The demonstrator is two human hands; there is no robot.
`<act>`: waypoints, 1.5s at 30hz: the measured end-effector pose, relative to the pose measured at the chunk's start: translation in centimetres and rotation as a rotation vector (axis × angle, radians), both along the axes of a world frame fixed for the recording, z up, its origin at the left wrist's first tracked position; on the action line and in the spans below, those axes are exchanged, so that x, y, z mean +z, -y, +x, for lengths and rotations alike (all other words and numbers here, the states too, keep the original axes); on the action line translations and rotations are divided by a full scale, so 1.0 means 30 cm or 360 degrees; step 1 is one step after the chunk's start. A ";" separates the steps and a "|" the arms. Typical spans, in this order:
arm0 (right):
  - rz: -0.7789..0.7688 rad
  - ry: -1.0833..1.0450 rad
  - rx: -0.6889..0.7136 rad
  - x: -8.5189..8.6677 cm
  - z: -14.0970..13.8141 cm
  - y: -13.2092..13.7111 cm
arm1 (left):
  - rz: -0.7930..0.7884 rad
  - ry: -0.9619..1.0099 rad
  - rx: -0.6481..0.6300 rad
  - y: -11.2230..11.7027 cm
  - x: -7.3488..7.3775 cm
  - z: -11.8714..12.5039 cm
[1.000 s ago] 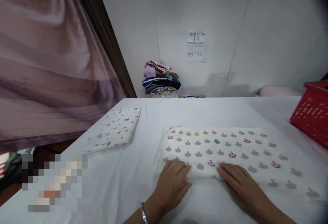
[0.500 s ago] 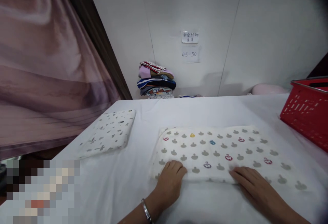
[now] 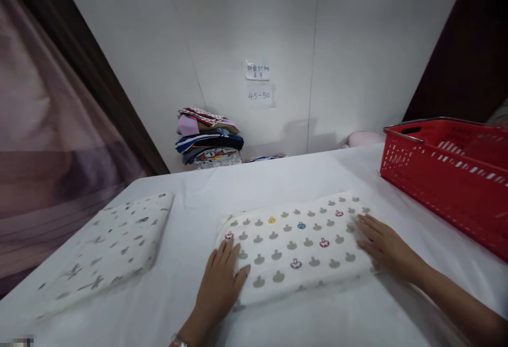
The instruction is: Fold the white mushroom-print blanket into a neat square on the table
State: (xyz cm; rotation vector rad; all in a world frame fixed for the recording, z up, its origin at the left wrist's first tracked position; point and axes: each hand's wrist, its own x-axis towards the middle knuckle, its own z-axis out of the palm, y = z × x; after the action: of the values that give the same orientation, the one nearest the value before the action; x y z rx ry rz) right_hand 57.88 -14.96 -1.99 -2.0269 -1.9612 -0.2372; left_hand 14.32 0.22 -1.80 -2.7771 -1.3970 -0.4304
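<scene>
A folded cream cloth (image 3: pixel 297 244) printed with grey, red, blue and yellow shapes lies flat on the white table (image 3: pixel 278 177) in front of me. My left hand (image 3: pixel 222 278) rests flat on its near left corner, fingers stretched out. My right hand (image 3: pixel 383 244) lies flat on its right end, fingers spread. Neither hand grips anything.
A second folded white cloth (image 3: pixel 115 244) with dark small prints lies at the left. A red plastic basket (image 3: pixel 444 172) stands at the right. A stack of folded clothes (image 3: pixel 208 138) sits against the back wall, under two paper notes (image 3: pixel 257 80). A mauve curtain (image 3: pixel 47 140) hangs at left.
My hands have slid apart along the patterned cloth, the left to its left corner, the right to its right end. The view has swung right, showing more of the red basket.
</scene>
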 end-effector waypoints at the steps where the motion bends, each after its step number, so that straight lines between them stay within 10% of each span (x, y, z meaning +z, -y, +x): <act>1: -0.0049 0.0054 -0.0048 -0.022 0.034 0.002 | 0.0014 -0.0024 0.0018 -0.005 -0.014 -0.003; 9: -0.0025 0.0020 -0.0079 -0.045 0.090 -0.016 | -0.0129 0.0009 0.0161 -0.030 0.053 0.034; 15: 0.0048 -0.0072 0.0106 0.038 0.042 -0.230 | -0.0093 0.0031 -0.0047 -0.168 0.124 0.200; 25: -0.0296 -0.0155 0.0417 0.055 0.015 -0.510 | -0.0190 -0.0046 -0.0222 -0.314 0.083 0.351; 35: -0.0476 -0.0048 0.0477 0.094 0.021 -0.536 | -0.0248 0.0069 -0.0134 -0.325 0.083 0.359; 45: -0.0068 0.0168 0.0504 0.032 -0.037 -0.419 | -0.0283 0.0071 -0.0229 -0.317 0.105 0.370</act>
State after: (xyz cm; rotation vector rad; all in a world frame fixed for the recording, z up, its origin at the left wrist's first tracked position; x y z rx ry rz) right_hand 56.78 -2.38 -1.02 -1.7250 -2.3335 -0.2340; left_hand 25.43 9.73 1.36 -3.0424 -1.3091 -0.3904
